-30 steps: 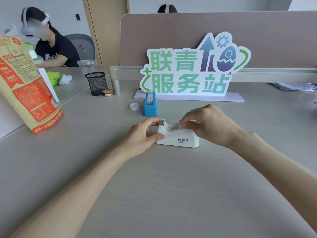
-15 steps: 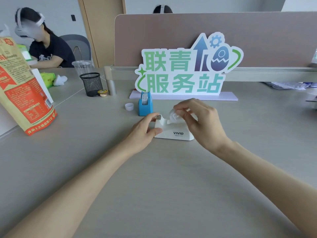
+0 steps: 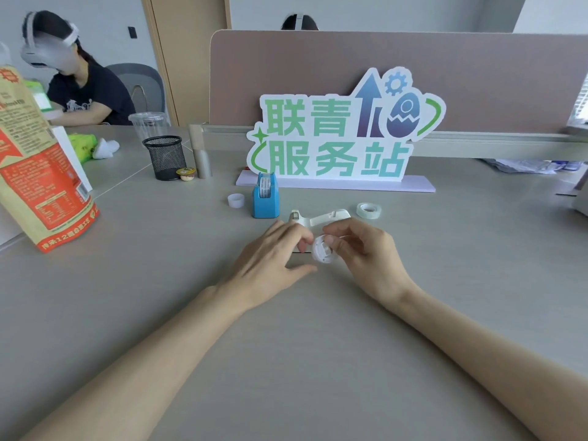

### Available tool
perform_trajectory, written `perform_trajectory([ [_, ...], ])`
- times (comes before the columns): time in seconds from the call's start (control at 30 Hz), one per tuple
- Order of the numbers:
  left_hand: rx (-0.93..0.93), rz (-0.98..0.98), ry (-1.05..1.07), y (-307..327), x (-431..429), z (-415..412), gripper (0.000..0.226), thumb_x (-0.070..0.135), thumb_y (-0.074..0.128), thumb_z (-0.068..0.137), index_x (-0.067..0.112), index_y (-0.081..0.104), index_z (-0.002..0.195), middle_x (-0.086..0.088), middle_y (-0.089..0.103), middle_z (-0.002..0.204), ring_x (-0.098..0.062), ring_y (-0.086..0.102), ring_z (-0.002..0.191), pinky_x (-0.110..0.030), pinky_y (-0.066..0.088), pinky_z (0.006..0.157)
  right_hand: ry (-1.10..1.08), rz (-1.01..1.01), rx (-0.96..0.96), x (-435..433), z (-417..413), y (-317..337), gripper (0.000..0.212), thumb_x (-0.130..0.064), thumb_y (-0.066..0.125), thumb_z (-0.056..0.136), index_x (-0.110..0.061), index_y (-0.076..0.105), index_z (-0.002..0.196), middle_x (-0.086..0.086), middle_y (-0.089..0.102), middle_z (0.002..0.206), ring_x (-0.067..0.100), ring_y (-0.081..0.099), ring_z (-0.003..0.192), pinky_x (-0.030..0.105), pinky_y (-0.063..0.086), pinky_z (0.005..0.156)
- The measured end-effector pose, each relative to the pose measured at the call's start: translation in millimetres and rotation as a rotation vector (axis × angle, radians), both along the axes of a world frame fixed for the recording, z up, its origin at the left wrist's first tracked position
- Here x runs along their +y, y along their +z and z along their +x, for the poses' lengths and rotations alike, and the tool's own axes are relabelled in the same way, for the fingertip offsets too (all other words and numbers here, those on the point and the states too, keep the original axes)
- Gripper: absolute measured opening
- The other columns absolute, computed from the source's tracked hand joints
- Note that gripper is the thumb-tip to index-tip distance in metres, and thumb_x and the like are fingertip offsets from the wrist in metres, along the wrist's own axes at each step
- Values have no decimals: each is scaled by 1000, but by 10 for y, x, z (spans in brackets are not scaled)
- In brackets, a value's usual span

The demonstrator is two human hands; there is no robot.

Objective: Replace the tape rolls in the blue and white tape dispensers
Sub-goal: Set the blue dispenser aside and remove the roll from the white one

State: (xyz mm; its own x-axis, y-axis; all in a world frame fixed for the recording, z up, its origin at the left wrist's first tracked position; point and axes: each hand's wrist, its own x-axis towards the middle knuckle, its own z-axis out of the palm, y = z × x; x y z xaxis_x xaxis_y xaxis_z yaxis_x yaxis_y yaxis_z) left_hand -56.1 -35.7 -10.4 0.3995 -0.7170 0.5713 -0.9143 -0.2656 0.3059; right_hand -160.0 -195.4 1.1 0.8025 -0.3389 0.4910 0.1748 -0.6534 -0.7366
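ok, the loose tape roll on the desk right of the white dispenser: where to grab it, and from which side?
Probably from above: the tape roll lies flat, hole up, so pinch across its outer wall. Come in from its right; the white dispenser sits close on its left. The right hand holds a white spool, so free it first.

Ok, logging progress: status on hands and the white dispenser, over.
Left hand open beside white plastic tape dispenser. Right hand pinches round white plastic spool. Clear tape roll lies loose beyond dispenser. Nothing blocking.
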Motion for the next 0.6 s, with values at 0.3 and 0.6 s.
perform_trajectory([
  [0.3, 70, -79, 34, 22, 20, -15, 22, 39, 66, 78, 26, 58, 93, 22, 54, 89, -1, 46, 84, -35, 51, 73, 39, 126, 19, 6, 1, 20, 19, -15, 65, 91, -30, 68, 81, -8, 74, 80, 15, 72, 80, 38, 58, 79],
  [0.6, 213, -77, 61, 48, 58, 18, 22, 29, 67, 76, 28, 54, 93, 20, 59, 79, -13, 40, 53, -27, 37, 55, 1, -78, 58, -82, -59, 20, 12, -14, 64, 90, -18, 71, 81, -8, 70, 75, -1, 54, 62, 13, 38, 56],
])
